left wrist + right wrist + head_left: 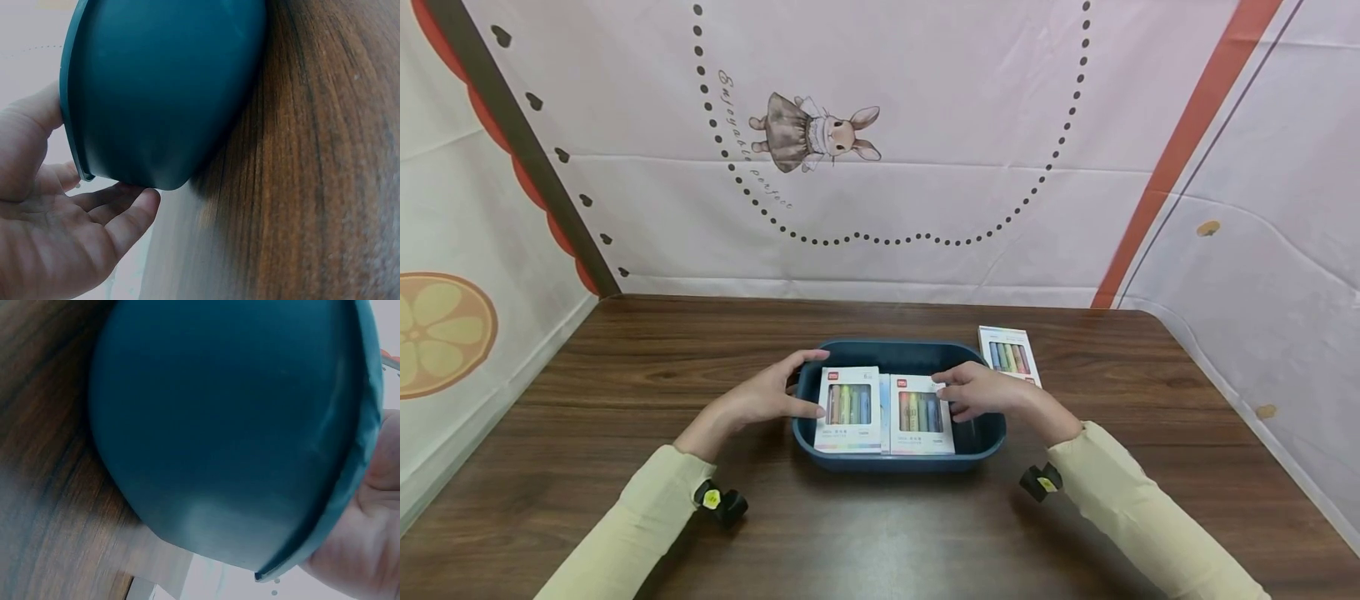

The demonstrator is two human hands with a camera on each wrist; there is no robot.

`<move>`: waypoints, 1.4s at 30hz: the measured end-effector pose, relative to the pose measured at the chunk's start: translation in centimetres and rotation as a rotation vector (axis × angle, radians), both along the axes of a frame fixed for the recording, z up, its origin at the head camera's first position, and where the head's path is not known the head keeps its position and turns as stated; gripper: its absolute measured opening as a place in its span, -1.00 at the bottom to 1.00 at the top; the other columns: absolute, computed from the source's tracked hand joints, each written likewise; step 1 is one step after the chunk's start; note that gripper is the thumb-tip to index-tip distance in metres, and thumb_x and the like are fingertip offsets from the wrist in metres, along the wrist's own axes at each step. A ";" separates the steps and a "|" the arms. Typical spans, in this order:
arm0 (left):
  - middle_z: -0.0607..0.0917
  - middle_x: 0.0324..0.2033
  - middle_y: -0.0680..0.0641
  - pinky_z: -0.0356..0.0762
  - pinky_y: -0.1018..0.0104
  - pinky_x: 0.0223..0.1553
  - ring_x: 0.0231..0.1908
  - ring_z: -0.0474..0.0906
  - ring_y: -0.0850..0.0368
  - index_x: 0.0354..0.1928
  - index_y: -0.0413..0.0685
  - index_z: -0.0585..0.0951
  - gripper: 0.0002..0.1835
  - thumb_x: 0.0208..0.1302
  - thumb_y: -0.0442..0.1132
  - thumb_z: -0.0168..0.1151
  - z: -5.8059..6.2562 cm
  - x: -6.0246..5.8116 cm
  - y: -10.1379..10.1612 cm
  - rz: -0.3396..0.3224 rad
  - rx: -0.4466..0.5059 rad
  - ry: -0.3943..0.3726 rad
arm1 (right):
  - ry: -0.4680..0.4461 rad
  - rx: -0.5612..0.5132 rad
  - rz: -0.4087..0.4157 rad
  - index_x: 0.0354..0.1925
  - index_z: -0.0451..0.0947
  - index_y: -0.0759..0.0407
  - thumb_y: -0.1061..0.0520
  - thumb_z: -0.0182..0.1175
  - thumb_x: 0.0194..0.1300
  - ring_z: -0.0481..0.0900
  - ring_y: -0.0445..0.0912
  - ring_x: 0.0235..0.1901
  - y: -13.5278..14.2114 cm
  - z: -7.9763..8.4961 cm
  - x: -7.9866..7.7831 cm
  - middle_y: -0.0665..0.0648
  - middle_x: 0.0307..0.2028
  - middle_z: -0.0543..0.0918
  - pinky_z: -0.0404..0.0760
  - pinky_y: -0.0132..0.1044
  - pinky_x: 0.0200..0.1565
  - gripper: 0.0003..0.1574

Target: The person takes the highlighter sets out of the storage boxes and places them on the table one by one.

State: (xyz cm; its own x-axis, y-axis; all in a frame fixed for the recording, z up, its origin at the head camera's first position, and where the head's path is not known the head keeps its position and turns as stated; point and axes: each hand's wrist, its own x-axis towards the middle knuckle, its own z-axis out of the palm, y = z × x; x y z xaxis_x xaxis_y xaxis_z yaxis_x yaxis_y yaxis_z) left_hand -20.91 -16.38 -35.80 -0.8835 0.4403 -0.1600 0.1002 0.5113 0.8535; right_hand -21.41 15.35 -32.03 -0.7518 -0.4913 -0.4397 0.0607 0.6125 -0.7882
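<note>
A dark blue plastic bin (898,463) with rounded ends sits on the table. Two white crayon boxes lie side by side in it, face up: the left crayon box (847,440) and the right crayon box (922,444). A pale blue-edged strip (885,417) shows between them. My left hand (767,390) holds the bin's left end, thumb over the rim at the left box's edge; in the left wrist view its other fingers (134,222) touch the outer wall. Reaching over the right rim, my right hand (981,389) holds the right box by its right edge, fingertips on its front.
Another crayon box (1009,350) lies on the table behind the bin's right end. The brown wood-grain table (880,533) ends at a printed cloth backdrop (955,200) with a rabbit figure. Cloth also hangs along both sides.
</note>
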 end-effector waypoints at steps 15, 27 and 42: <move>0.15 0.32 -0.24 0.08 -0.24 0.18 0.28 0.06 -0.24 0.33 0.12 0.16 -0.15 -0.01 -0.12 0.38 0.0 -0.1 0.0 0.004 -0.020 0.001 | -0.014 -0.039 -0.046 0.17 0.29 0.46 0.23 -0.11 0.38 0.46 0.16 0.05 0.0 0.0 -0.1 0.41 0.18 0.32 0.54 -0.11 -0.07 -0.53; 0.15 0.31 -0.25 0.06 -0.23 0.19 0.29 0.04 -0.25 0.33 0.10 0.15 -0.14 -0.01 -0.14 0.39 0.0 -0.1 0.0 0.000 0.003 -0.007 | -0.005 -0.146 -0.141 0.23 0.21 0.45 0.25 -0.09 0.36 0.50 0.06 -0.04 -0.1 -0.1 0.8 0.41 0.15 0.35 0.53 -0.19 -0.04 -0.48; 0.13 0.32 -0.26 0.06 -0.21 0.20 0.30 0.01 -0.25 0.33 0.08 0.15 -0.13 -0.01 -0.15 0.39 -0.1 -0.1 0.0 0.002 0.016 -0.015 | -0.077 -0.306 -0.229 0.27 0.06 0.51 0.29 -0.12 0.35 0.47 0.07 -0.08 0.2 -0.7 0.7 0.47 0.22 0.21 0.49 -0.18 0.02 -0.41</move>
State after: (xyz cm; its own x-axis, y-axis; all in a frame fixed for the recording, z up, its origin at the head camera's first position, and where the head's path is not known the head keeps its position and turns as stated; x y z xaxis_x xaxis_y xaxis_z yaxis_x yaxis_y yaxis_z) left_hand -21.05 -16.36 -35.92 -0.8819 0.4413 -0.1659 0.0865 0.4973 0.8633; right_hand -20.68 15.55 -32.74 -0.8280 -0.4318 -0.3578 0.2345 0.3130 -0.9203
